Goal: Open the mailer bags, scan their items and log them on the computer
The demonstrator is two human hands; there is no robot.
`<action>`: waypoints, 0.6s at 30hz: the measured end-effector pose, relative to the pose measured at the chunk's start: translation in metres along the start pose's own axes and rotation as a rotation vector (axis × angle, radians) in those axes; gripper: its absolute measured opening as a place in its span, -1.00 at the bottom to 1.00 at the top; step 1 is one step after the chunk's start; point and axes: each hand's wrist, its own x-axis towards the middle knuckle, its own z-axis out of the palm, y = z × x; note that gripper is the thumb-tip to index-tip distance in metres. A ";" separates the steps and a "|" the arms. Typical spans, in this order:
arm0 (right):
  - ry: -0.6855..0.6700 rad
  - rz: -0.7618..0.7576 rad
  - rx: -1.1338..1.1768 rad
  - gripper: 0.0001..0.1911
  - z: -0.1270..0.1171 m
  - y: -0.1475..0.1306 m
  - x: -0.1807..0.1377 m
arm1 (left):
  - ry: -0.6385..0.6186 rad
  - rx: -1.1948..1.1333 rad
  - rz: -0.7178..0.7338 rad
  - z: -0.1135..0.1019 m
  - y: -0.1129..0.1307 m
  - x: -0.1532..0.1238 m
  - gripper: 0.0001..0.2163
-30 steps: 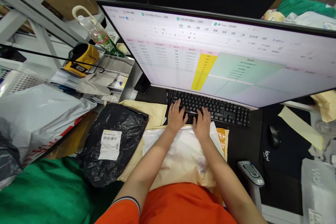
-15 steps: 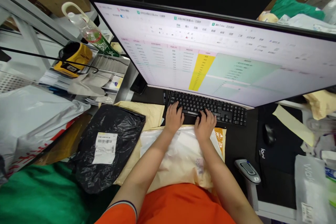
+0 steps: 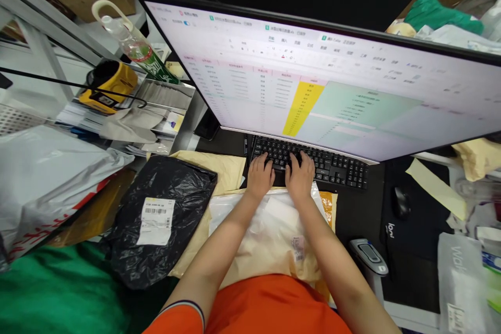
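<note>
Both hands rest on a black computer keyboard [image 3: 340,167] in front of a large monitor [image 3: 250,94] that displays a spreadsheet with a yellow column. My left hand [image 3: 260,176] lies at the keyboard's left end, fingers stretched over the keys. Over the middle keys is my right hand [image 3: 300,176], its fingers spread and slightly bent. Neither hand holds anything. Beneath my forearms lie a whitish plastic bag [image 3: 250,229] and cream padded mailers [image 3: 230,164]. To their left sits a black plastic parcel [image 3: 188,193] bearing a white label [image 3: 155,222].
At the right are a black mouse [image 3: 401,202] on a dark mat and a handheld barcode scanner [image 3: 368,257]. A green drink bottle [image 3: 151,60], a yellow tape measure [image 3: 111,86] and a tray of papers [image 3: 183,109] stand at the left, near a grey plastic bag [image 3: 50,167].
My right hand has shifted left across the keys, closer to my left hand, and slightly away from me. My left hand stays in nearly the same place.
</note>
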 end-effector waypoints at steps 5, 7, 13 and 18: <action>-0.031 0.044 0.004 -0.53 0.004 -0.006 0.007 | -0.015 -0.012 -0.001 -0.001 -0.001 -0.001 -0.71; -0.043 0.046 0.002 -0.52 0.007 -0.006 0.005 | -0.002 -0.013 -0.001 0.000 -0.002 -0.001 -0.72; -0.097 0.031 -0.013 -0.48 0.012 -0.001 0.001 | 0.042 0.001 0.045 0.005 -0.005 0.000 -0.72; -0.092 0.017 0.004 -0.49 0.013 0.002 0.000 | 0.057 -0.010 0.060 0.006 -0.007 0.000 -0.73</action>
